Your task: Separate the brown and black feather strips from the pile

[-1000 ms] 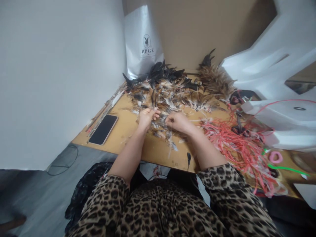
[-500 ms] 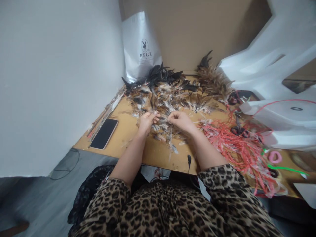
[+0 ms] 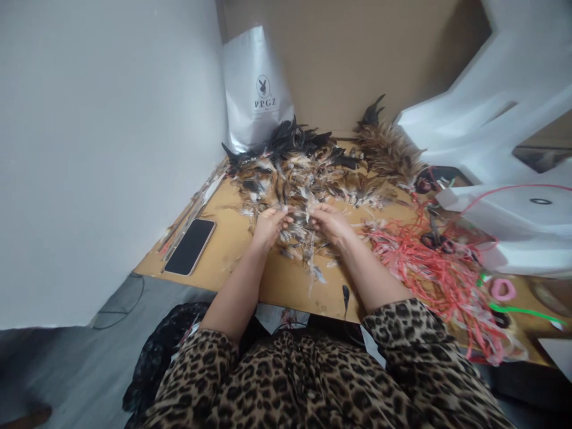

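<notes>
From here I see the left hand (image 3: pixel 268 227) pinching slim dark-brown feathers (image 3: pixel 283 192) above the flat tan tabletop (image 3: pixel 290 290), the right hand (image 3: pixel 331 224) a wispy pale feather (image 3: pixel 308 203); likely light, soft, easily creased; I'd grip quills.

Head camera: single view from the person's head, above the leopard-print top (image 3: pixel 286 387).
Facing: forward and down across the desk (image 3: pixel 286 292).
Nearest: the leopard-print top, along the lower edge.
Mid-range: left hand (image 3: pixel 271 225) and right hand (image 3: pixel 329 221), around the centre.
Farthest: brown wall (image 3: pixel 357 53) behind the silver bag (image 3: pixel 250 77).
Flanks: white panel (image 3: pixel 111 149) at left, white pieces (image 3: pixel 473 119) at right.
</notes>
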Available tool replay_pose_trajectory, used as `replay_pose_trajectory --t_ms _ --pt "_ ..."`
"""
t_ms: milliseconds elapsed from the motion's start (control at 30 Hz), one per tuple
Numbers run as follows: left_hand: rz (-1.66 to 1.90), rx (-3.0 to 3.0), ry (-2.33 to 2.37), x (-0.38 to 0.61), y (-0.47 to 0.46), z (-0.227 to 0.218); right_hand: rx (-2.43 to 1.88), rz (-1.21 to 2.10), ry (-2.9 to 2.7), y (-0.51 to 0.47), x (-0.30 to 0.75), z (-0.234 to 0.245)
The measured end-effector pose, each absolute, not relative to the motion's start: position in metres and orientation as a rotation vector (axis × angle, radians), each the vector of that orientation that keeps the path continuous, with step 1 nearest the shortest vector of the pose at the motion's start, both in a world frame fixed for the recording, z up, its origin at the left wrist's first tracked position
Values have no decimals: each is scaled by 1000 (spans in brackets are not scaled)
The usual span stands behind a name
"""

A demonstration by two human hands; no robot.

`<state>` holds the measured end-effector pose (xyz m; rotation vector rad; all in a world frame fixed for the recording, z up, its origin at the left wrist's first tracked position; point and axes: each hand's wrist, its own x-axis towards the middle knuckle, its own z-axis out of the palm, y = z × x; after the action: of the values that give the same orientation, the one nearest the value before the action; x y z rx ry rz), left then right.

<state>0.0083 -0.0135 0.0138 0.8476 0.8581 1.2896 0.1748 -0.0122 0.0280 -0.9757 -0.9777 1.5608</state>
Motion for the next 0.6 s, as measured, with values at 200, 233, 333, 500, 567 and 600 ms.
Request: replay_pose_trajectory --t_ms 200,233,333,500,567,600 --pt "1185 840 854 9 -15 15 -921 1508 -850 -11 170 28" --pt "1157 841 849 9 -15 15 -920 1477 -828 -11 169 27" --pt "1084 844 834 12 -17 14 -942 1380 -792 -11 163 22" --pt "1032 839 786 15 -19 11 -1010 1270 -873 -18 152 18" --pt "1033 827 770 15 -19 11 -1012 1253 -902 -21 148 20" --pt "1035 815 765 15 -19 10 -1016 1252 -910 -23 147 21"
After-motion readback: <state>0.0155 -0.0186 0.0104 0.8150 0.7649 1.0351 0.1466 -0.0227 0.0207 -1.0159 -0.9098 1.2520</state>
